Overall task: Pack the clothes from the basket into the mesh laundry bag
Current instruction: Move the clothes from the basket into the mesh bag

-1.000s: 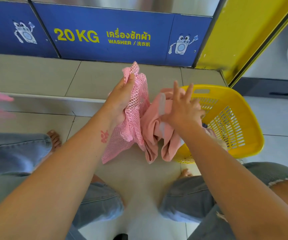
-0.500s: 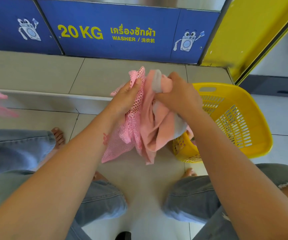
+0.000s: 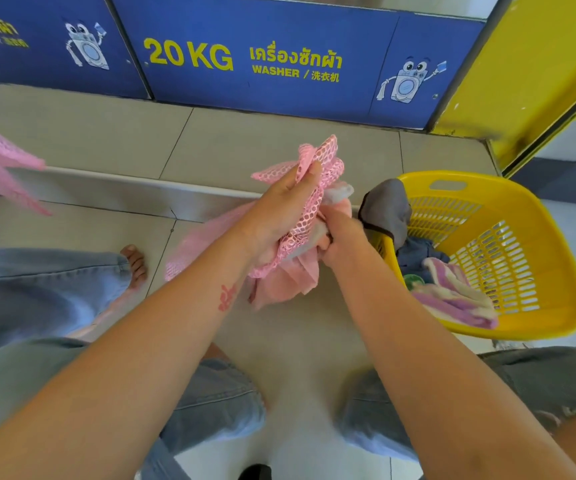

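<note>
Pink mesh bag (image 3: 318,160) bunched over pink garment (image 3: 290,284); clothes (image 3: 453,296) in yellow basket (image 3: 553,244).

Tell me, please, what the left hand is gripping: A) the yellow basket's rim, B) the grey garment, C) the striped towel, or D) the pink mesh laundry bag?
D: the left hand has its fingers and thumb curled round the pink mesh laundry bag, while the right hand grips a pink garment against it.

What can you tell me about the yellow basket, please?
The basket is yellow plastic with slotted walls and a handle slot in its far rim. It sits on the tiled floor at the person's right, open side up. A grey garment drapes over its left rim; a blue garment and a striped cloth lie inside.
</note>
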A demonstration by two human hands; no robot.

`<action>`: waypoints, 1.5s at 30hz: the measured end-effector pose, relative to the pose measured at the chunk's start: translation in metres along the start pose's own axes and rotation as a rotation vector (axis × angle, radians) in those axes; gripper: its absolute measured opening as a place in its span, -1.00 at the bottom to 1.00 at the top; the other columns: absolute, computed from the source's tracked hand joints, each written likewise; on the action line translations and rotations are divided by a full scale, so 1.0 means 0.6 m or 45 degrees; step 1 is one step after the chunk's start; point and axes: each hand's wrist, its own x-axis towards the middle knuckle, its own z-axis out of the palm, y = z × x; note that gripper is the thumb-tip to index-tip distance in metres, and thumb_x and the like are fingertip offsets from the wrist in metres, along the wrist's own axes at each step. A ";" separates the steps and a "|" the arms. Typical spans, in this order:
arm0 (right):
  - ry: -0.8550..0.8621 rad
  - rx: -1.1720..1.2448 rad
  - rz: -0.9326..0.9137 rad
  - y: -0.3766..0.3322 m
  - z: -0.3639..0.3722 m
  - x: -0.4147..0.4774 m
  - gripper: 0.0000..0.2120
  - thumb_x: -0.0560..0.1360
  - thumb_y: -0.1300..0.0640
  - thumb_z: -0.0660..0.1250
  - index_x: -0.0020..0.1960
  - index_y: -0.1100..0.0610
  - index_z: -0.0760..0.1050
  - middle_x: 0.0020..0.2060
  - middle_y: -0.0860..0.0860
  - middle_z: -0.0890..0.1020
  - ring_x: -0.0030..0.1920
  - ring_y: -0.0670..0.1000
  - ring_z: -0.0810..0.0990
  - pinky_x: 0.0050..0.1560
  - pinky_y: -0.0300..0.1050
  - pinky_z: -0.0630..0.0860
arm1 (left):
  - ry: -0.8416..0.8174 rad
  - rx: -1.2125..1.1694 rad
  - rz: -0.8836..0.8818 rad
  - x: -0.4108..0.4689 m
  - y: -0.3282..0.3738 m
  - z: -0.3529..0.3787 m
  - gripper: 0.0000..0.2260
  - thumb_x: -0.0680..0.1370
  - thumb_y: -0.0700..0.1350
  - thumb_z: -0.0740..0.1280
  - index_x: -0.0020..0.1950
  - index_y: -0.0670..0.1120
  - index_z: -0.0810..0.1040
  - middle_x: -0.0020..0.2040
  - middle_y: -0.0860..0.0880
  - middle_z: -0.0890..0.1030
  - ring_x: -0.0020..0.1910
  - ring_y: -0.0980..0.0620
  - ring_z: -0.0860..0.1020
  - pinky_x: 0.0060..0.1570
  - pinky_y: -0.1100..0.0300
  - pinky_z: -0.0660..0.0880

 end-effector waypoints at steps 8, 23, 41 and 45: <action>0.287 -0.076 -0.452 -0.042 0.003 -0.022 -0.56 0.44 0.07 0.44 0.14 0.08 0.23 0.05 0.06 0.51 0.05 0.11 0.58 0.00 0.03 0.57 | 0.032 -0.366 0.002 -0.001 0.009 -0.011 -0.64 0.63 0.19 0.12 0.33 0.08 0.46 0.13 -0.11 0.68 0.08 -0.16 0.66 0.07 -0.16 0.58; -0.152 -0.746 -0.273 0.158 0.123 0.043 -0.62 0.53 -0.08 0.25 0.29 0.03 0.35 -0.07 0.05 0.64 -0.25 0.04 0.62 -0.28 -0.07 0.63 | 0.266 0.035 -0.220 0.001 -0.135 -0.112 -0.47 0.69 0.10 -0.12 0.56 -0.18 0.18 0.49 -0.29 0.29 0.55 -0.21 0.12 0.50 -0.04 0.04; -0.255 -1.961 -1.071 0.173 0.112 0.193 -0.38 0.43 -0.23 0.30 0.42 -0.05 0.26 0.21 0.09 0.47 0.22 0.15 0.48 0.02 0.01 0.45 | 0.669 0.245 -0.240 0.115 -0.222 -0.263 -0.50 0.64 0.23 0.02 0.55 0.11 0.18 0.49 0.11 0.32 0.47 0.08 0.26 0.28 0.23 0.14; -0.193 -2.434 -0.650 0.142 0.048 0.222 0.20 0.19 -0.49 0.35 0.52 -0.18 -0.35 0.56 0.05 -0.04 0.54 0.17 0.01 0.40 0.38 0.14 | 0.709 0.307 -0.266 0.108 -0.253 -0.269 -0.50 0.63 0.25 0.02 0.54 0.11 0.22 0.49 0.04 0.36 0.46 0.01 0.31 0.27 0.21 0.20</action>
